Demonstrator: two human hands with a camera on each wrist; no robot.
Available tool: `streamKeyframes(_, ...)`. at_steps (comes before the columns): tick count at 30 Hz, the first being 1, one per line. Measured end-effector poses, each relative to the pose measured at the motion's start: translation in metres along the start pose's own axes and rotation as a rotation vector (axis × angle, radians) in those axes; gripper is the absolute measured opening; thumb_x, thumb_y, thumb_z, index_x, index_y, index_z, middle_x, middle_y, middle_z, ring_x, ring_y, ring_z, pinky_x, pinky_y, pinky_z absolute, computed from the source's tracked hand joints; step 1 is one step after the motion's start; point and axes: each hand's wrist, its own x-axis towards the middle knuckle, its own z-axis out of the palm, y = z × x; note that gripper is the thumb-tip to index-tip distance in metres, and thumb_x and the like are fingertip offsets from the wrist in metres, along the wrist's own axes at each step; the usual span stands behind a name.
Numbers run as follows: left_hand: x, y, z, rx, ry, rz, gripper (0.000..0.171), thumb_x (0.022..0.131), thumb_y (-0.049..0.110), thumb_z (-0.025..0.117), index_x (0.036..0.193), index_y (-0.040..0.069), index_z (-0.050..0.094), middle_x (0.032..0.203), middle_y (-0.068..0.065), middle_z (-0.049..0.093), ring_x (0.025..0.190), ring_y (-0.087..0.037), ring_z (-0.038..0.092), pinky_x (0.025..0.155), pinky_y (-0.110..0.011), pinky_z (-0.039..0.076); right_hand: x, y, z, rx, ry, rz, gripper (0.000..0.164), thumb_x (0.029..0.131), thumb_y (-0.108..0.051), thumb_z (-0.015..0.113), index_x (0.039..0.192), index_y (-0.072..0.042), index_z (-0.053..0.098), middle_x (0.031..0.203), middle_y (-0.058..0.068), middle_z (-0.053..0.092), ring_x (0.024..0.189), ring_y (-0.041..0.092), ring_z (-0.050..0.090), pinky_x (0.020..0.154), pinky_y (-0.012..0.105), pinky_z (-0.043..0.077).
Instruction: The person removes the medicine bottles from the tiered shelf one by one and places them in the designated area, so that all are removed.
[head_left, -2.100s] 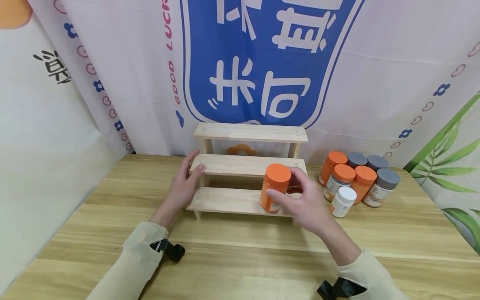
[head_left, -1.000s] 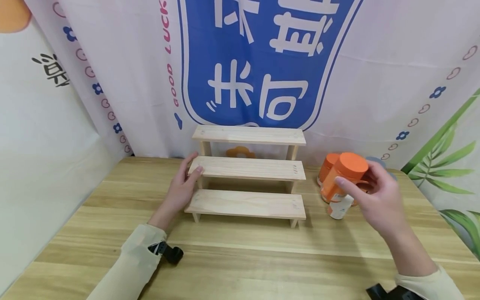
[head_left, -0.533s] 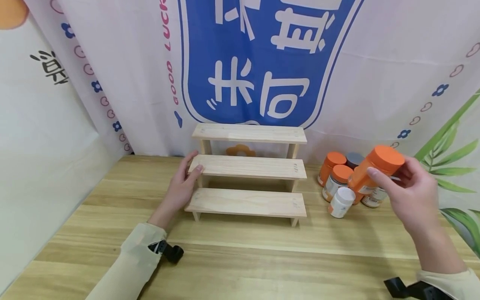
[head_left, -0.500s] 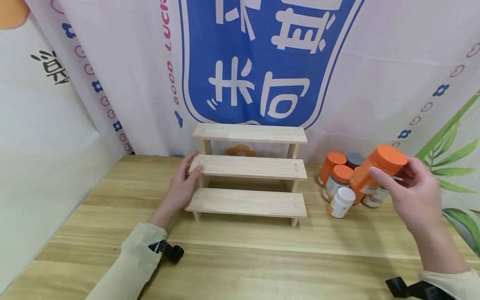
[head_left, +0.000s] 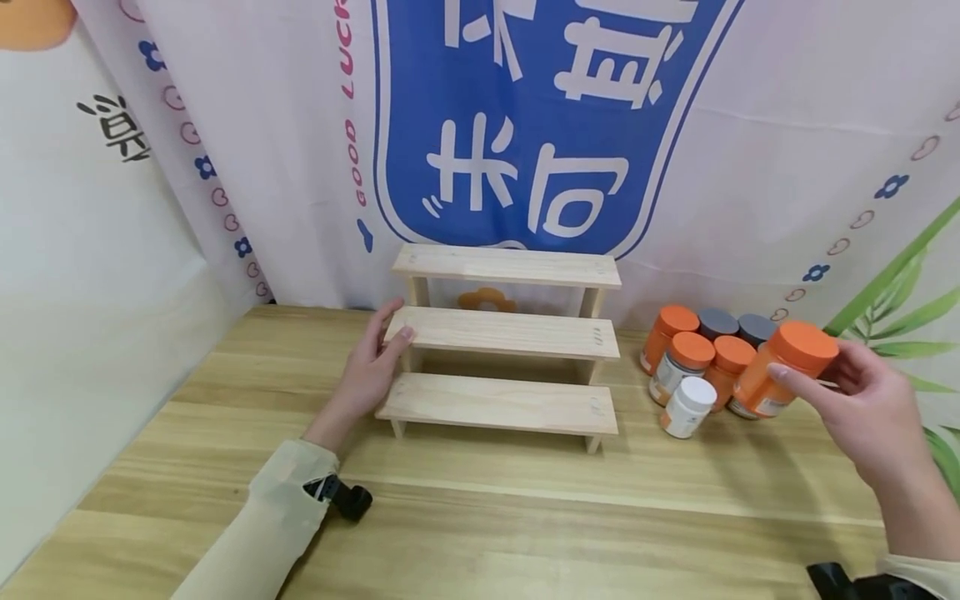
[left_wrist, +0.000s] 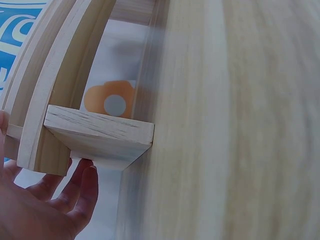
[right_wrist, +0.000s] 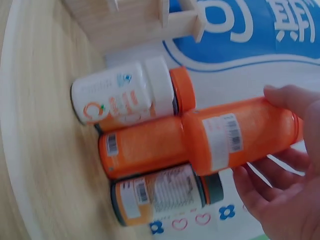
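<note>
My right hand [head_left: 873, 408] grips an orange pill bottle [head_left: 786, 368] with an orange lid, tilted, at the right side of the bottle group. In the right wrist view this orange bottle [right_wrist: 235, 135] overlaps the standing bottles behind it. My left hand [head_left: 369, 367] holds the left end of the middle step of a three-step wooden rack [head_left: 502, 332]. The left wrist view has the left hand's fingers [left_wrist: 86, 186] curled under the board's end, by the rack's upright [left_wrist: 100, 131]. All three steps of the rack are bare.
Several bottles stand together right of the rack: a small white bottle [head_left: 687, 407] in front, orange-lidded bottles [head_left: 678, 367] behind it, and grey-lidded ones [head_left: 717, 323] at the back. A printed cloth [head_left: 517, 125] hangs behind the wooden table [head_left: 480, 517].
My right hand has carried the orange bottle from over the rack's lowest step rightward past the bottle group, then slightly lower. The left hand keeps its hold on the rack.
</note>
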Motion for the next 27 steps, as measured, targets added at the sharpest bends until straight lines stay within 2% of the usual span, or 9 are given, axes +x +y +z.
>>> streamKeyframes(3,0.000,0.001,0.000,-0.002,-0.006,0.009,0.060,0.113,0.038,0.048,0.169,0.030,0.027,0.168,-0.020,0.041,0.132,-0.035,0.055,0.103,-0.041,0.044,0.002,0.011,0.000,-0.056,-0.067,-0.030,0.049,0.096,-0.033,0.080,0.138,-0.021,0.058,0.109,-0.037,0.055,0.096,-0.018,0.054,0.074,0.001,0.046)
streamKeyframes(7,-0.001,0.003,0.001,-0.010,-0.005,0.013,0.059,0.114,0.037,0.048,0.169,0.029,0.027,0.161,-0.023,0.049,0.131,-0.036,0.056,0.105,-0.046,0.045,0.004,0.025,0.000,-0.084,-0.150,-0.093,0.045,0.096,-0.028,0.082,0.134,-0.018,0.060,0.110,-0.039,0.057,0.098,-0.022,0.053,0.074,0.003,0.047)
streamKeyframes(11,-0.001,0.001,0.001,-0.010,-0.005,0.016,0.059,0.114,0.038,0.048,0.169,0.029,0.028,0.164,-0.022,0.045,0.136,-0.037,0.055,0.110,-0.049,0.043,0.005,0.031,0.002,-0.092,-0.165,-0.130,0.041,0.094,-0.024,0.084,0.128,-0.015,0.062,0.108,-0.038,0.060,0.097,-0.023,0.054,0.072,0.007,0.050)
streamKeyframes(15,-0.001,-0.001,0.001,-0.016,-0.004,0.025,0.059,0.114,0.037,0.048,0.168,0.029,0.029,0.162,-0.021,0.048,0.139,-0.036,0.053,0.113,-0.047,0.040,0.005,0.034,0.004,-0.120,-0.178,-0.113,0.048,0.092,-0.028,0.086,0.130,-0.011,0.062,0.107,-0.037,0.057,0.095,-0.024,0.053,0.070,0.009,0.051)
streamKeyframes(18,0.000,-0.004,0.001,-0.023,-0.003,0.033,0.058,0.114,0.037,0.048,0.168,0.027,0.029,0.158,-0.022,0.052,0.139,-0.036,0.052,0.114,-0.047,0.039,0.007,0.036,0.006,-0.146,-0.229,-0.106,0.053,0.090,-0.030,0.087,0.131,-0.008,0.062,0.108,-0.037,0.056,0.095,-0.026,0.052,0.071,0.009,0.051)
streamKeyframes(24,0.000,-0.005,0.001,-0.015,0.003,0.033,0.059,0.114,0.037,0.048,0.168,0.028,0.029,0.158,-0.023,0.052,0.138,-0.036,0.053,0.112,-0.046,0.041,0.011,0.042,0.008,-0.159,-0.329,-0.094,0.054,0.090,-0.031,0.088,0.130,-0.004,0.063,0.107,-0.038,0.058,0.099,-0.028,0.050,0.075,0.007,0.050)
streamKeyframes(27,0.001,-0.004,0.000,-0.014,0.006,0.034,0.059,0.114,0.037,0.048,0.168,0.029,0.028,0.155,-0.024,0.054,0.135,-0.036,0.055,0.108,-0.043,0.042,0.013,0.045,0.009,-0.157,-0.351,-0.069,0.059,0.091,-0.032,0.087,0.135,-0.003,0.061,0.113,-0.032,0.057,0.099,-0.029,0.049,0.076,0.007,0.051)
